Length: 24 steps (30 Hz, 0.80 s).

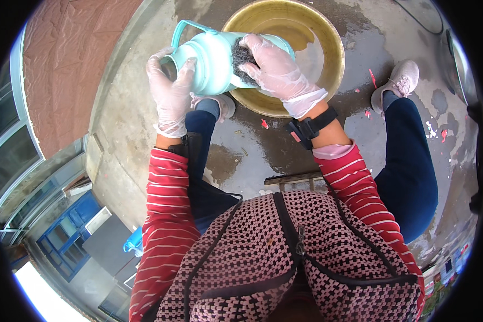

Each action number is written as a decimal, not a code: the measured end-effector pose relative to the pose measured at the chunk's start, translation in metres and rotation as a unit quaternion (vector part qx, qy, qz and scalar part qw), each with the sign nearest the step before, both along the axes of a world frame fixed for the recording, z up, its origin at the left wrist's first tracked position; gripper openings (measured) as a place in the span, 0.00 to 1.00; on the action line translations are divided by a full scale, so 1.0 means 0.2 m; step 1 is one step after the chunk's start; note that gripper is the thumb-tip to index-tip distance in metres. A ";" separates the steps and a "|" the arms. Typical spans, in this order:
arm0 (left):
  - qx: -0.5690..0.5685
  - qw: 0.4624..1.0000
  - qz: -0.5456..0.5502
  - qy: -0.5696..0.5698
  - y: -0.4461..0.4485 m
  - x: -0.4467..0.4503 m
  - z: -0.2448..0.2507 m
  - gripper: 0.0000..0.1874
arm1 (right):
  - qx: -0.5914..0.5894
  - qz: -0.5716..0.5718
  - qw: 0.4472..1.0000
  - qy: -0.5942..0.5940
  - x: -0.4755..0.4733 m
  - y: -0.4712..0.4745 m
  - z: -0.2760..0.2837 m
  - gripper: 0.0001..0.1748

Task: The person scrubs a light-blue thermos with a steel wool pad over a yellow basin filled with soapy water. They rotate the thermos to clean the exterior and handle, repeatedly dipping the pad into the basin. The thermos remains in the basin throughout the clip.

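Note:
A pale turquoise thermos jug [213, 64] lies on its side in the air, its open mouth pointing left and its base over a brass-coloured basin [334, 60]. My left hand [171, 86], in a clear disposable glove, grips the jug at its mouth, with the thumb on the rim. The jug's handle [181, 30] stands up on the far side. My right hand [275, 68], gloved the same way, presses a dark scouring pad [241, 60] against the jug's body. Water [308, 60] lies in the basin, which rests on the ground.
Wet concrete [249, 169] spreads around my feet, with red scraps [264, 124] scattered on it. Part of a small wooden stool [294, 178] shows just before my jacket. A metal vessel [459, 64] stands at the right edge. Brown stone-faced wall [72, 56] rises at the left.

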<state>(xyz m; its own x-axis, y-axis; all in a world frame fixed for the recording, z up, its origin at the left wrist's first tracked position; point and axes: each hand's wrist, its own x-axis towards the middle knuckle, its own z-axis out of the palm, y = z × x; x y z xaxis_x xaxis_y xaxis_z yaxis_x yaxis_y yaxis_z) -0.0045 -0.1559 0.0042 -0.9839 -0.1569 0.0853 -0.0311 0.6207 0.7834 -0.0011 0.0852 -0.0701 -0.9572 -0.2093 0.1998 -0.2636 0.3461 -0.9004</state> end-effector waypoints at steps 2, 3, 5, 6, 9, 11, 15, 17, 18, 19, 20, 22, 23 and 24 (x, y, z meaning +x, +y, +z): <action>0.004 1.000 0.011 0.001 0.00 0.00 0.00 0.27 | 0.005 -0.031 0.999 -0.033 -0.01 0.00 0.00 0.21; 0.004 1.000 0.014 -0.002 0.00 0.00 0.00 0.27 | 0.001 -0.037 0.998 -0.050 -0.01 0.00 0.00 0.21; 0.002 1.000 0.025 -0.008 -0.01 0.00 0.00 0.27 | -0.051 -0.043 0.991 -0.112 -0.01 0.01 0.00 0.21; -0.008 1.000 0.017 0.000 -0.01 0.00 0.00 0.27 | -0.099 -0.014 0.988 -0.114 -0.01 0.02 0.00 0.21; -0.012 1.000 0.008 0.006 -0.02 0.02 0.00 0.27 | -0.062 0.042 0.995 -0.067 -0.01 0.01 0.01 0.20; 0.010 1.000 0.008 0.009 -0.01 0.01 0.00 0.28 | 0.032 0.029 0.999 0.009 -0.01 -0.01 0.02 0.21; -0.026 0.999 0.016 0.013 0.02 0.00 0.00 0.28 | -0.089 -0.056 0.986 -0.132 -0.03 -0.01 0.01 0.21; -0.027 0.999 0.022 0.014 0.03 0.00 0.00 0.28 | -0.121 -0.039 0.983 -0.130 -0.02 0.01 0.00 0.21; -0.014 1.000 0.020 0.013 0.04 0.00 0.00 0.28 | -0.125 -0.007 0.985 -0.122 -0.01 0.02 -0.01 0.22; -0.001 1.000 0.021 0.012 0.04 0.00 0.00 0.28 | -0.117 0.007 0.982 -0.148 -0.01 0.03 -0.01 0.22; 0.012 1.000 0.024 0.010 0.03 0.00 0.00 0.28 | -0.101 0.016 0.986 -0.135 0.00 0.03 -0.01 0.22; -0.010 1.000 0.015 0.010 0.03 0.01 0.00 0.28 | -0.049 0.033 0.998 -0.026 0.00 0.02 -0.01 0.21; -0.023 1.000 0.010 0.010 0.02 0.01 0.00 0.28 | -0.032 0.031 0.998 0.040 0.00 0.01 -0.01 0.20; -0.024 1.000 0.014 0.013 0.02 0.01 0.00 0.27 | -0.046 0.012 0.999 0.012 -0.01 0.00 -0.01 0.19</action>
